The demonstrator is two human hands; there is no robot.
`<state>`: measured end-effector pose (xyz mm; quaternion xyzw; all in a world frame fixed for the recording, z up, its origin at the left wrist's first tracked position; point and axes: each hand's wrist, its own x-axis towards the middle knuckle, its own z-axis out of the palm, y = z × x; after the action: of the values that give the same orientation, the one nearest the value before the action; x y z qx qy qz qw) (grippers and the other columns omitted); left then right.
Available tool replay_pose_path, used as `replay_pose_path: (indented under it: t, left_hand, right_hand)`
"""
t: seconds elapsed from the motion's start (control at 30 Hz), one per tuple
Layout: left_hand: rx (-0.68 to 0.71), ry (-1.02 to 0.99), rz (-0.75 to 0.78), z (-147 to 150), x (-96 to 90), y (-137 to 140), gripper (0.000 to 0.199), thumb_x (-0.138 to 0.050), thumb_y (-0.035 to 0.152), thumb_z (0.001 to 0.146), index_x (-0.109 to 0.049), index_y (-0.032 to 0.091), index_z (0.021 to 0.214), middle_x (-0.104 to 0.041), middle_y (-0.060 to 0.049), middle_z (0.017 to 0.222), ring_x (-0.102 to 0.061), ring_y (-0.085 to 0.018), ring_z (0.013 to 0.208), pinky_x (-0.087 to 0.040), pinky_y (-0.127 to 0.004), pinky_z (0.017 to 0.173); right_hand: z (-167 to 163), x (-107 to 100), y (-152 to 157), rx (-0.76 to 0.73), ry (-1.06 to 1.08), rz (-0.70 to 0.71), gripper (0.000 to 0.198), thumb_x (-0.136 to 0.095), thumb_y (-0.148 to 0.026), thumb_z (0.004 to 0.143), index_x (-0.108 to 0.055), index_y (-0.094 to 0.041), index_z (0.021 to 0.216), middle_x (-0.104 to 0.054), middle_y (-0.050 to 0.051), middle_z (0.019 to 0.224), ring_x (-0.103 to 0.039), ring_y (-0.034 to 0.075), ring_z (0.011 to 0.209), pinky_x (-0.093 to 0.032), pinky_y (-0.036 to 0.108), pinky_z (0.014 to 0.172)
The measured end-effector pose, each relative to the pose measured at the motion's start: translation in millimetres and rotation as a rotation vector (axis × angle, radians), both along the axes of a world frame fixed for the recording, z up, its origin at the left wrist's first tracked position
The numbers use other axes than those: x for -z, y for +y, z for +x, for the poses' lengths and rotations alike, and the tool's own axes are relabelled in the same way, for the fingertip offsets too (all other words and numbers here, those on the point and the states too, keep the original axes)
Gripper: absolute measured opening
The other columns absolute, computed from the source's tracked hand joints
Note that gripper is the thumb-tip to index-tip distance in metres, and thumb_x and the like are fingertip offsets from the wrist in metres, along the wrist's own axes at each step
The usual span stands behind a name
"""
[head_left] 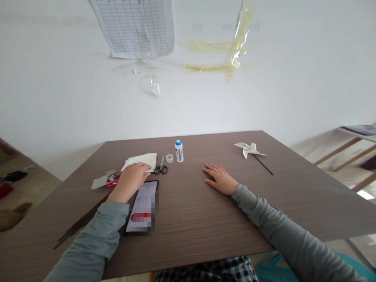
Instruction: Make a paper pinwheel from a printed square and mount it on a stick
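Note:
My left hand is over the near edge of a small stack of off-white paper sheets, its fingers curled and closed. A pale edge shows at the fingertips; I cannot make out what they hold. Black-handled scissors lie just right of that hand, and a phone is below it. My right hand rests palm down on the table with fingers stretched out, holding nothing. Farther right lies a white paper pinwheel on a thin dark stick.
An upright white bottle with a blue cap stands beside a small clear plastic cup. On the left lie an opened red-and-white box with small things inside and several dark sticks. Behind the brown table rises a white wall.

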<state>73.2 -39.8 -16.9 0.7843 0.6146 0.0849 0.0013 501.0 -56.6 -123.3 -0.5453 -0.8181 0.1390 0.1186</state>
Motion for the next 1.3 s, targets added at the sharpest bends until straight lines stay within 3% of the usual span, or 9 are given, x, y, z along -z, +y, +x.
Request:
replay_pose_path:
  t: [0.23, 0.53, 0.67, 0.93, 1.3]
  left_hand:
    - [0.03, -0.018, 0.009, -12.4, 3.9, 10.8, 0.026, -0.073, 0.029, 0.098, -0.099, 0.028, 0.102, -0.101, -0.016, 0.139, -0.091, -0.046, 0.144, -0.066, -0.057, 0.135]
    - [0.004, 0.057, 0.019, -9.7, 7.4, 14.0, 0.024, -0.076, 0.023, 0.102, -0.099, 0.028, 0.107, -0.101, -0.016, 0.139, -0.09, -0.043, 0.139, -0.062, -0.053, 0.129]
    - [-0.032, 0.154, 0.006, -10.2, 12.5, 17.4, 0.032, -0.067, 0.022, 0.11, -0.099, 0.026, 0.112, -0.1, -0.018, 0.14, -0.092, -0.044, 0.137, -0.062, -0.055, 0.126]
    - [-0.05, 0.275, -0.003, -7.5, 10.1, 13.5, 0.038, -0.06, 0.018, 0.118, -0.094, 0.023, 0.102, -0.1, -0.019, 0.13, -0.094, -0.041, 0.129, -0.061, -0.047, 0.114]
    - [-0.041, 0.194, 0.008, -22.2, 12.1, 15.4, 0.03, -0.068, 0.015, 0.107, -0.092, 0.027, 0.093, -0.102, -0.013, 0.129, -0.094, -0.04, 0.129, -0.063, -0.047, 0.116]
  right_hand:
    - [0.6, -2.8, -3.0, 0.002, -0.001, -0.016, 0.07, -0.067, -0.059, 0.13, -0.067, -0.031, 0.194, -0.051, 0.017, 0.209, -0.045, 0.044, 0.197, -0.033, 0.076, 0.162]
    - [1.1, -3.4, -3.8, 0.008, 0.004, -0.016, 0.07, -0.069, -0.06, 0.129, -0.069, -0.033, 0.193, -0.052, 0.016, 0.209, -0.046, 0.044, 0.197, -0.035, 0.075, 0.162]
    - [1.2, -2.7, -2.9, 0.003, 0.005, -0.018, 0.071, -0.068, -0.059, 0.129, -0.068, -0.029, 0.194, -0.051, 0.018, 0.209, -0.045, 0.045, 0.197, -0.033, 0.077, 0.162]
    - [1.8, -2.2, -1.7, 0.009, -0.002, -0.018, 0.071, -0.069, -0.06, 0.13, -0.068, -0.03, 0.194, -0.052, 0.017, 0.209, -0.045, 0.044, 0.198, -0.034, 0.074, 0.163]
    - [4.3, 0.6, -0.5, -0.005, 0.011, 0.012, 0.069, -0.07, -0.059, 0.128, -0.07, -0.032, 0.192, -0.056, 0.016, 0.207, -0.049, 0.045, 0.195, -0.038, 0.077, 0.161]
